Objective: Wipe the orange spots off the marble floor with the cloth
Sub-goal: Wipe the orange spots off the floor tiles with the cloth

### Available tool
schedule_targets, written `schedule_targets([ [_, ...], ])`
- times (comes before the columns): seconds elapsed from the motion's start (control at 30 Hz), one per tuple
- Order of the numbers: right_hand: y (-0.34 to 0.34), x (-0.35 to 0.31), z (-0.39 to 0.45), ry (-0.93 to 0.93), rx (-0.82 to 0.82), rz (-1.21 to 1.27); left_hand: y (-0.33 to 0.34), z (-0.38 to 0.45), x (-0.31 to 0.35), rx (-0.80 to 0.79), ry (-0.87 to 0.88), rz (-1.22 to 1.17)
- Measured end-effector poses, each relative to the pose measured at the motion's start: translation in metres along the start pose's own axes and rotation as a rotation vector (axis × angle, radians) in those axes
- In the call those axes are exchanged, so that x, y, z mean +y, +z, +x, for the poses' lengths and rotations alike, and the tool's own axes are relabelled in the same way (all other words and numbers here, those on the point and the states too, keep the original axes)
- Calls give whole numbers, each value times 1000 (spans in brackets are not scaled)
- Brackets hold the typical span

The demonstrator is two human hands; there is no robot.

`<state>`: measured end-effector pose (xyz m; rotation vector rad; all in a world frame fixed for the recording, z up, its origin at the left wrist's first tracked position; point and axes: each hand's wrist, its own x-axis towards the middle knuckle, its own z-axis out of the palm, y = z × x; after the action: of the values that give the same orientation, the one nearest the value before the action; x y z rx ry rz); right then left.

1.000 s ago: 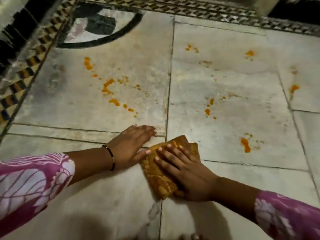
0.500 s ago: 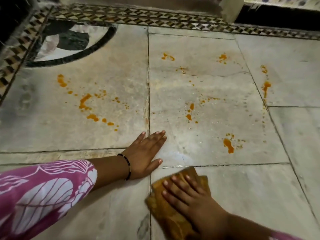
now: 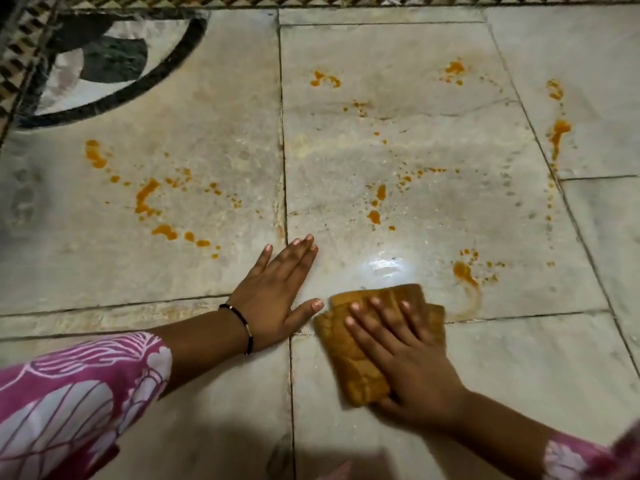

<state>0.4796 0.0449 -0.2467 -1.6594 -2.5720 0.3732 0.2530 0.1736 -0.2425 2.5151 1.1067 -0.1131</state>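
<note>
Orange smear (image 3: 471, 299) now trails beside the cloth (image 3: 353, 355) pressed under the flat right hand (image 3: 408, 358), left hand (image 3: 277, 292) splayed open on the floor (image 3: 173, 271): wiping has barely begun.

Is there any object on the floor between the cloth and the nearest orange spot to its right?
Nothing visible. Only bare marble floor lies between the cloth under the right hand and the orange spot, already partly smeared.

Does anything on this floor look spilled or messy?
Yes. Orange spots are splattered across the marble floor, and one blob near the cloth trails into a faint curved smear, as if dragged.
</note>
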Motion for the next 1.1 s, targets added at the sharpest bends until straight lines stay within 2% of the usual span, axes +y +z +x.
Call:
schedule_targets([
  [0.07,4,-5,33,-48,-4,-28,-1,0,7,22,-21,-37],
  [0.27,-2,-2,103,194,30,52,-22,-4,19,136,-41,-81],
  [0.37,2,-8,80,99,49,22,-20,-11,24,146,-39,-84],
  [0.47,8,-10,19,-77,-30,-32,1,-10,33,146,-42,-64],
  [0.53,6,7,-29,-96,-63,-66,16,0,51,162,-69,-93],
  [0.6,1,37,-67,1,-39,-40,29,15,74,184,-73,-121],
  [0.7,-11,83,-82,276,63,57,45,35,102,198,-132,-130],
  [0.8,-23,112,-39,579,163,57,56,42,113,179,-203,-15],
  [0.87,-26,110,-1,673,183,65,60,43,114,183,-214,25],
  [1.0,-13,63,-3,455,139,62,60,43,112,190,-205,51],
  [1.1,-5,56,-57,431,155,70,60,43,112,192,-208,43],
])
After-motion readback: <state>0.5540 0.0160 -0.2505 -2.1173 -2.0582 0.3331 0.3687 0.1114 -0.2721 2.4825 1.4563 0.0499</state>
